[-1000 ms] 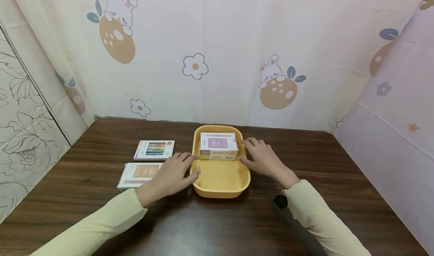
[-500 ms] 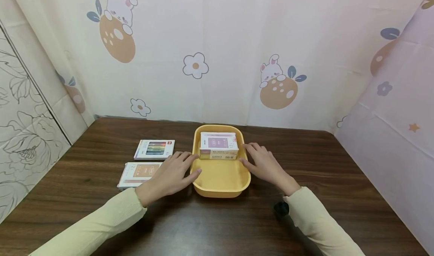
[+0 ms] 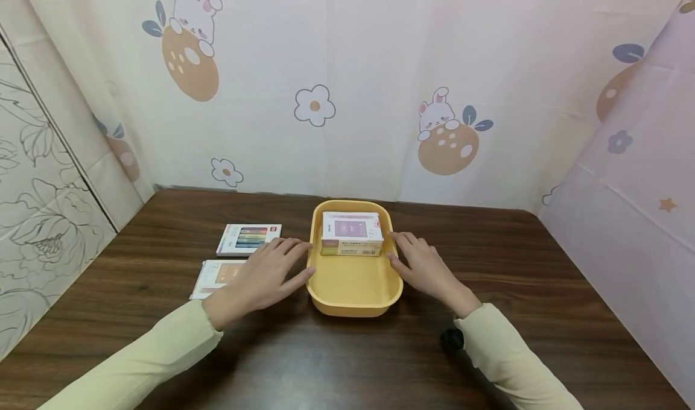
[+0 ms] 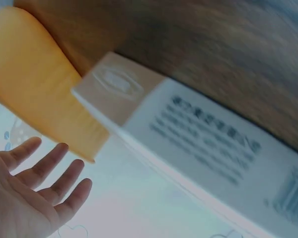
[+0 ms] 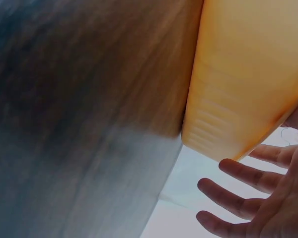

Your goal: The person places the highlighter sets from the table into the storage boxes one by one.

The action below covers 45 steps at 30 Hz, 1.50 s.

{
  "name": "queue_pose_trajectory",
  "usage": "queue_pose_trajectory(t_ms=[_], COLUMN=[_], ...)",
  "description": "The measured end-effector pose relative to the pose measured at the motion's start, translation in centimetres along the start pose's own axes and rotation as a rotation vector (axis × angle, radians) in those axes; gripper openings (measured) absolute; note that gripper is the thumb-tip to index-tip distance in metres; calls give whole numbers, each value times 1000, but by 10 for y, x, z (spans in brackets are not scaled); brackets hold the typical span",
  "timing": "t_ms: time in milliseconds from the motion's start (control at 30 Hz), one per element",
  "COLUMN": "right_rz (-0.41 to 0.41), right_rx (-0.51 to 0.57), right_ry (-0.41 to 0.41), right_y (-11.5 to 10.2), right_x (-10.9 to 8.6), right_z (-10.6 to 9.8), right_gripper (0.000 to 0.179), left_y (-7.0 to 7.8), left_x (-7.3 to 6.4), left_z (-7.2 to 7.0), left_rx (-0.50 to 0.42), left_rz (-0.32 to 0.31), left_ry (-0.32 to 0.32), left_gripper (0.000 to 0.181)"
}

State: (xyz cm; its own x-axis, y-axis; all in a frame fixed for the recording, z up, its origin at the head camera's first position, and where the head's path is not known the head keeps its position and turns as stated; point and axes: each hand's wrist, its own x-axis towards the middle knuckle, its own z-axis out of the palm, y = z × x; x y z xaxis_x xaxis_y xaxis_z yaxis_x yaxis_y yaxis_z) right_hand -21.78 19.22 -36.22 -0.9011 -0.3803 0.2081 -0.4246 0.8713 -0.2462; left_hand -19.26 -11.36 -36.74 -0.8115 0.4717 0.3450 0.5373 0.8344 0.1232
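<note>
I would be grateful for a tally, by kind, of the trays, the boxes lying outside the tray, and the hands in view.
Trays: 1 (yellow tray)
Boxes outside it: 2 (multicoloured-picture box, orange-labelled box)
Hands: 2 (left hand, right hand)
Total: 5

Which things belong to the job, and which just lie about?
Probably the job:
yellow tray, between left hand and right hand
purple-labelled box, inside it
perhaps orange-labelled box and windowed box, left of the tray

Just there:
patterned curtain, behind
dark object by the right sleeve, too unclear to identify
</note>
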Motion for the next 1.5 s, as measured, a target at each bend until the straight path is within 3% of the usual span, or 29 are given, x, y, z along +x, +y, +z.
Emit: queue_pose_trajectory(t_ms=[433, 733, 967, 1200, 1500], right_rz=[-9, -12, -18, -16, -9], right_rx=[-2, 13, 17, 20, 24], right_ry=[19, 20, 16, 14, 12], right_y=[1, 0, 1, 1, 1], right_x=[-1, -1, -2, -1, -1], right_z=[2, 1, 2, 1, 2], right_gripper=[47, 45, 45, 45, 45], left_y=[-36, -64, -80, -94, -101], left_x=[-9, -17, -24, -31, -40], left_z=[-11, -10, -13, -11, -12], left_rx=[85, 171, 198, 214, 129], left_rz=[57, 143, 155, 226, 203], left_ry=[-11, -21, -40, -31, -159], left_gripper=[49, 51, 54, 50, 63])
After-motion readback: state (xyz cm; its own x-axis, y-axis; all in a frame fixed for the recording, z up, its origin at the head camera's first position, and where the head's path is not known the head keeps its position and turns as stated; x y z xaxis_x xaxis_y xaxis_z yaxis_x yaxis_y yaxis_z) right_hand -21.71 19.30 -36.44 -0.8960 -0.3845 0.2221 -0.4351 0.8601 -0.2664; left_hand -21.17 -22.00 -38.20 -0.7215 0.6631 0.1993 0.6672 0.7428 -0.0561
